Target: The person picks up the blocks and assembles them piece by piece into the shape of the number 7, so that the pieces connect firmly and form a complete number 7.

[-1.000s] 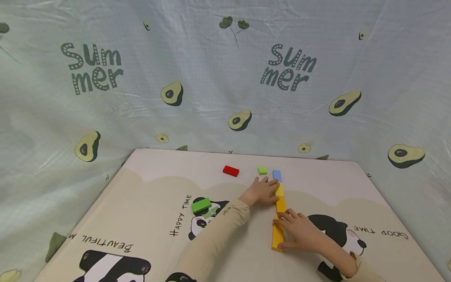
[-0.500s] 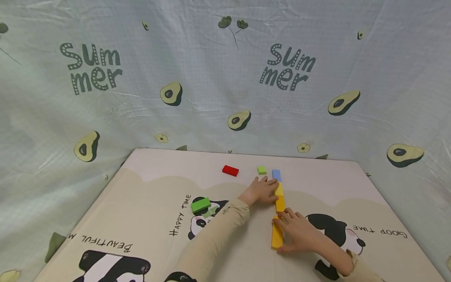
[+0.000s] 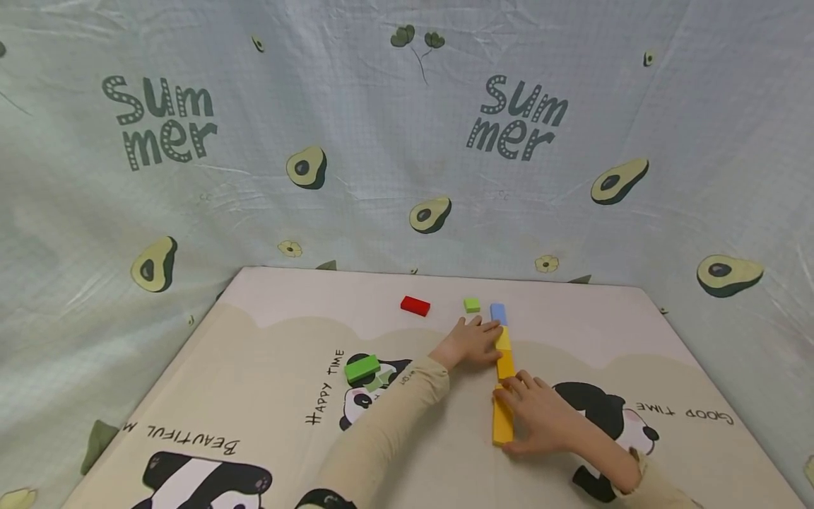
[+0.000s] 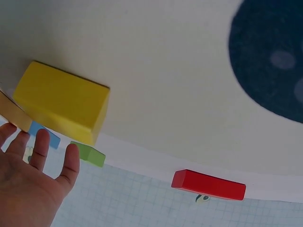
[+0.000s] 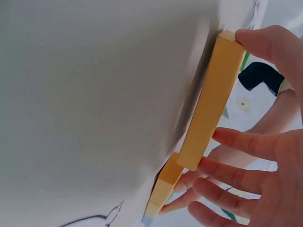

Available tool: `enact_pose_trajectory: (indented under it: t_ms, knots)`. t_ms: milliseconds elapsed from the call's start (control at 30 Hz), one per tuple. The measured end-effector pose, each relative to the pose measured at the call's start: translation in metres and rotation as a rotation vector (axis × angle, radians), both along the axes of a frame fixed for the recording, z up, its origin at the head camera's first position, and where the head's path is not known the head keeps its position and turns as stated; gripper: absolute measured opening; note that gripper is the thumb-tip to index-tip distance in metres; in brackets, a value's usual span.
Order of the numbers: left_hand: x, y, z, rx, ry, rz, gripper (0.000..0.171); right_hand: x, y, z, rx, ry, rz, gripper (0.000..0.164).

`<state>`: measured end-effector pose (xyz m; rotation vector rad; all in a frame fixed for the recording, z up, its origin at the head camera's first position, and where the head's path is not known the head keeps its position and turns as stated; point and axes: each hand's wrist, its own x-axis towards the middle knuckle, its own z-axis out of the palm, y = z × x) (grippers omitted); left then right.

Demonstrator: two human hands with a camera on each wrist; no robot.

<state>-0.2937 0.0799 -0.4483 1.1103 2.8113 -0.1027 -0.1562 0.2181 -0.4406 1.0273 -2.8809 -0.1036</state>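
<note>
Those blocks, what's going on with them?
Someone has both hands at a row of blocks. The right hand holds a long orange block at the near end. The left hand has its fingers by a yellow block and a shorter orange block. A blue block sits at the far end. A red block, a small green block and a bigger green block lie outside the row.

Lt-grey avocado-print cloth (image 3: 356, 92) behind panda-print tbl (image 3: 254, 382)
</note>
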Motion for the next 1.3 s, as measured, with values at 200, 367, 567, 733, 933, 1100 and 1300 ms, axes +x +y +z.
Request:
enact_pose_trajectory:
  t_ms: [200,367,567,733,933,1100,1300]
  knots:
    - [0.0,-0.001,0.003,-0.003,0.006,-0.005,0.056,-0.001,0.005,0.005,-0.015,0.002,-0.01,0.071]
    - [0.001,-0.001,0.002,0.009,-0.001,-0.01,0.056,-0.004,0.015,0.01,-0.047,-0.042,-0.035,0.072]
    - [0.001,0.0,0.001,0.019,-0.02,-0.008,0.056,-0.015,0.032,0.018,-0.104,-0.018,-0.059,0.069]
    - [0.0,-0.001,0.001,0.026,-0.03,-0.008,0.056,-0.03,0.046,0.02,-0.142,0.003,-0.067,0.067]
    - [-0.002,-0.001,0.001,0.028,-0.031,-0.004,0.056,-0.05,0.062,0.019,-0.154,0.018,-0.105,0.07]
    - [-0.001,0.0,0.002,0.035,-0.064,0.008,0.057,-0.072,0.072,0.017,-0.153,0.032,-0.132,0.071]
    - [0.0,0.0,0.003,0.033,-0.085,0.013,0.056,-0.102,0.077,0.019,-0.171,0.009,-0.156,0.074]
